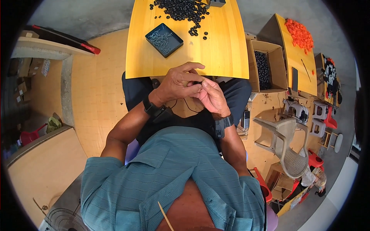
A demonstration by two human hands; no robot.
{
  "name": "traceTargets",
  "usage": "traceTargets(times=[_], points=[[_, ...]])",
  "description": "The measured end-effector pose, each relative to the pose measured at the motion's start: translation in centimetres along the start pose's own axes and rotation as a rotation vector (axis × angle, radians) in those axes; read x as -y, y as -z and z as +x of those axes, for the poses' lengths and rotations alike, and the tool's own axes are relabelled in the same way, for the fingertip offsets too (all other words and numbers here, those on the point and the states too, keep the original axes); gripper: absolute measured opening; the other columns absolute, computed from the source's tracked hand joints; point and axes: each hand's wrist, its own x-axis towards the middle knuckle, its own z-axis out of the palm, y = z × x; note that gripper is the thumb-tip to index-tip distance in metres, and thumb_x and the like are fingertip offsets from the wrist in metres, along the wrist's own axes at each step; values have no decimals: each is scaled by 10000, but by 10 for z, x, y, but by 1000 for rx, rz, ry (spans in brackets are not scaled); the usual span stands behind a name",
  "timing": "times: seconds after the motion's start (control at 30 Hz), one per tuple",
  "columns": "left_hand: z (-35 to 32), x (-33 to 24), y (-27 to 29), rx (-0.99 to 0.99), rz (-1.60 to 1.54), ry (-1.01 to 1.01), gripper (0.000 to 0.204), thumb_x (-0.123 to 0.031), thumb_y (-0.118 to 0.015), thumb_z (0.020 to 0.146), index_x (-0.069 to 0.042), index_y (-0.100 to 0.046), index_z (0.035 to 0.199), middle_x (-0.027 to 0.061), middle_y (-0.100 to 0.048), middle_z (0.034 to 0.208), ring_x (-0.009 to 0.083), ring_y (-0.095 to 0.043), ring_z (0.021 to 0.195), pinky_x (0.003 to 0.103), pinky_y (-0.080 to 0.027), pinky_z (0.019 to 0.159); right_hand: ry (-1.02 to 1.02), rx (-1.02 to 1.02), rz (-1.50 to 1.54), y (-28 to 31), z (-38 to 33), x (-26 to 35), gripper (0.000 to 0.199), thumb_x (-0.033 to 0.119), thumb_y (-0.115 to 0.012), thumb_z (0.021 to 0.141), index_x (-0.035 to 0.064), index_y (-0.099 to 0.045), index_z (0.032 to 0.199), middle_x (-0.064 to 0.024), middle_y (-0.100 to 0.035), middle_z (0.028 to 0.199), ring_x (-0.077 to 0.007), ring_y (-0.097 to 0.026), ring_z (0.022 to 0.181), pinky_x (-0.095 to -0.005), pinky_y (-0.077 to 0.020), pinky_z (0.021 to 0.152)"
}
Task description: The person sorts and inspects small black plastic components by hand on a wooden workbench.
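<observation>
My left hand (pixel 178 82) and my right hand (pixel 212 97) meet just over the near edge of the yellow table (pixel 216 50). A small dark piece (pixel 197 82) shows between their fingertips, mostly covered, so its exact kind is hidden. Both thumbs and forefingers are pinched around it, while one left finger points out to the right. Ahead of the hands, a dark square tray (pixel 165 39) holds many small metal pieces like screws. Beyond it spreads a pile of small black ring-shaped parts (pixel 181 9), with several loose ones (pixel 194 30) to its right.
A cardboard box (pixel 278 73) of dark parts stands right of the table. Behind it, another table (pixel 295 75) bears an orange heap (pixel 300 35) and a dark phone-like slab (pixel 295 79). A grey plastic chair (pixel 287 144) sits at my right; a low partition (pixel 46 169) at left.
</observation>
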Motion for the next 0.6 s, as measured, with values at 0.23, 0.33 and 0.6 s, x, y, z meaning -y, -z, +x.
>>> traceTargets(times=[0.23,0.33,0.6], points=[[-2,2,1,17,7,23,231,-94,-730,795,-8,-715,1009,131,-621,1237,194,-660,908,296,-539,712,28,-18,-136,10,1,-6,358,207,-509,1027,-35,-550,1287,-114,-654,1112,-199,-657,1005,-392,-542,917],[-5,8,-2,-57,-76,154,250,-214,-671,847,2,-709,965,169,-685,1049,259,-682,772,350,-533,667,11,-98,-202,8,3,-11,299,179,-524,1023,-9,-595,1245,-70,-652,1102,-155,-645,973,-323,-553,863],[-4,19,-19,-17,276,244,295,-289,-611,864,-1,-675,872,160,-648,684,265,-627,568,340,-487,555,37,-155,-368,8,2,-16,261,166,-556,1010,-10,-630,1188,-35,-649,1109,-112,-627,958,-259,-535,827]])
